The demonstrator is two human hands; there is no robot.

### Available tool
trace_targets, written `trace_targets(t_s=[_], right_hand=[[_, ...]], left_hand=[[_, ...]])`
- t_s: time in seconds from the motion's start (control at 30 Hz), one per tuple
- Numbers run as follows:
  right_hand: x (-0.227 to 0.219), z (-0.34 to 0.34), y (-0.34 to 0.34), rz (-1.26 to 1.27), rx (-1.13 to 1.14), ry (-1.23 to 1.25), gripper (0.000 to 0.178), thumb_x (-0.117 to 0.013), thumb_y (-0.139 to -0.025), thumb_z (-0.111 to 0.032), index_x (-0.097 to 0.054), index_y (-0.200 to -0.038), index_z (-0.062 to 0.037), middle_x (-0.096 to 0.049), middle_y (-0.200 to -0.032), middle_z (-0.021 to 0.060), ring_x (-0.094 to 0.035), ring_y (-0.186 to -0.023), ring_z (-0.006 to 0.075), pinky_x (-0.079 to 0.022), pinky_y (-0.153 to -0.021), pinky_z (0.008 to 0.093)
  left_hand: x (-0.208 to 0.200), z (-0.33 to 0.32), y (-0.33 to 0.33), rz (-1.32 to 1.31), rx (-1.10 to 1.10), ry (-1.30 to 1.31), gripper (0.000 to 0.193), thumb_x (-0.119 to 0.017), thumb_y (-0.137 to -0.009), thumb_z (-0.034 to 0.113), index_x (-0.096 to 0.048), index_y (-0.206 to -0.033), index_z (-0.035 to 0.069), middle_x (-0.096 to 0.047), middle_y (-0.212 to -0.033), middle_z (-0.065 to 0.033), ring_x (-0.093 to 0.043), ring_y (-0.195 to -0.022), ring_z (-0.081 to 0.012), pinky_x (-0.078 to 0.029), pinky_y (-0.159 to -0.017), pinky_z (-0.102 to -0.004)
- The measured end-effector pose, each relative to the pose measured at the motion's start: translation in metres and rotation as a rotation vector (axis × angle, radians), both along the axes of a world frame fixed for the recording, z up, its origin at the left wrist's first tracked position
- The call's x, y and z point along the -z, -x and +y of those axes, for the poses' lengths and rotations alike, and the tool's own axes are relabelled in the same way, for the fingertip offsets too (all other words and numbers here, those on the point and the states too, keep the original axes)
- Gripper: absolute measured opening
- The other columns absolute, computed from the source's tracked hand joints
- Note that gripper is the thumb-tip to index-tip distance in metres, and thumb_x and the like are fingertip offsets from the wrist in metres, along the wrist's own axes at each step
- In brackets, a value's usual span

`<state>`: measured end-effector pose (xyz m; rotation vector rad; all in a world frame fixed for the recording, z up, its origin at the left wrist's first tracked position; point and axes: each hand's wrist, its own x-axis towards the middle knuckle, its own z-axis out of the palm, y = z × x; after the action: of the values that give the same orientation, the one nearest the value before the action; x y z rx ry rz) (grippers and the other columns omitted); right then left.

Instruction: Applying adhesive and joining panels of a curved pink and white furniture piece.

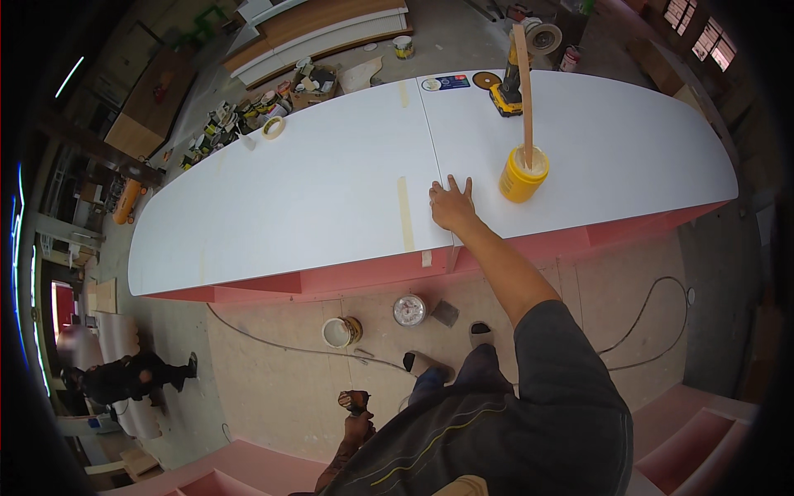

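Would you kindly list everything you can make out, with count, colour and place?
Counter: one, white top, pink base, centre
Tub: one, yellow, on counter, right
Stick: one, brown, in tub
Cordless tool: one, yellow and black, beyond tub
Disc: one, brown, beside that tool
Tape roll: one, cream, counter's far-left edge
Tape strips: several, pale yellow, counter
Containers: two, pale inside, floor
Cable: count unclear, dark, floor
Cans: many, mixed colours, floor beyond counter
Shelving: count unclear, pink, bottom corners
Co-worker: one, dark clothes, lower left
Left hand: one, bare, around dark tool, bottom centre
Right hand: one, bare, fingers spread on counter
Shoes: two, grey, floor
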<state>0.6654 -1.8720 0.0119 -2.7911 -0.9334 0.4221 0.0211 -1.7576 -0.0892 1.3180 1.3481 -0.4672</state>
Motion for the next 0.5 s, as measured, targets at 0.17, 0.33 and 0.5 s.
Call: trace_targets(t_s=[0.17,0.33,0.5], right_hand=[[-0.006,0.007,-0.005,-0.052,-0.032,0.131,0.048,-0.043,-0.107,-0.025,-0.053,-0.151,-0.0049,-0.037,-0.167,0.0082,-0.022,-0.159,0.0377,-0.008,-0.124,0.0729],[-0.016,0.019,-0.007,0.035,-0.018,0.198,0.048,-0.048,-0.101,-0.022,-0.062,-0.142,-0.0020,-0.043,-0.163,0.0140,-0.024,-0.159,0.0375,-0.010,-0.125,0.0710],[-0.014,0.029,-0.010,0.053,-0.016,0.236,0.048,-0.048,-0.100,-0.023,-0.065,-0.139,-0.0018,-0.046,-0.161,0.0166,-0.025,-0.158,0.0383,-0.015,-0.125,0.0680]], left_hand=[[0.016,0.005,-0.004,-0.116,0.228,-0.093,0.019,-0.073,-0.086,0.015,-0.061,-0.089,0.001,-0.061,-0.064,-0.0081,-0.063,-0.053,-0.0222,-0.052,-0.052,-0.0410],[0.016,-0.008,-0.003,-0.124,0.334,-0.179,0.023,-0.075,-0.084,0.020,-0.067,-0.089,0.000,-0.067,-0.069,-0.0092,-0.066,-0.057,-0.0221,-0.053,-0.058,-0.0406],[0.003,-0.030,0.015,-0.101,0.363,-0.293,0.032,-0.073,-0.086,0.030,-0.074,-0.100,0.001,-0.075,-0.084,-0.0124,-0.074,-0.079,-0.0254,-0.058,-0.072,-0.0403]])
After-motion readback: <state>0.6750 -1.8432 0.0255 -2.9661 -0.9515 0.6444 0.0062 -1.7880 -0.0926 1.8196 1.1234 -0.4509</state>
